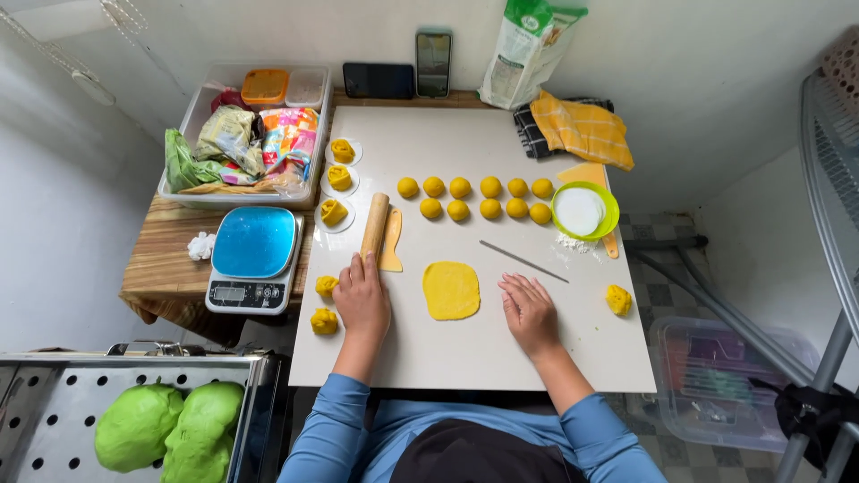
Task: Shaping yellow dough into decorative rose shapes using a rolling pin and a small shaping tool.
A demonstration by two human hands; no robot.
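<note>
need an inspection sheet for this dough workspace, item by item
surface: white board on a wooden table, light flour dusting by the bowl.
job's things: flattened yellow dough sheet; wooden rolling pin; eleven yellow dough balls.
clutter: blue-topped scale; plastic bin of packets; green-rimmed flour bowl; thin metal rod.
grippers: left hand touches the pin's near end; right hand flat on the board, holding nothing.
cables: nothing seen.
surroundings: two green dough lumps on a perforated tray.

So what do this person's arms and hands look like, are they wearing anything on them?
Both arms are covered by long, close-fitting blue sleeves that end just above the wrists. The left hand and right hand are bare: no gloves, and no rings, watch or bracelets that I can make out. A dark apron-like garment shows over the blue top.
</note>
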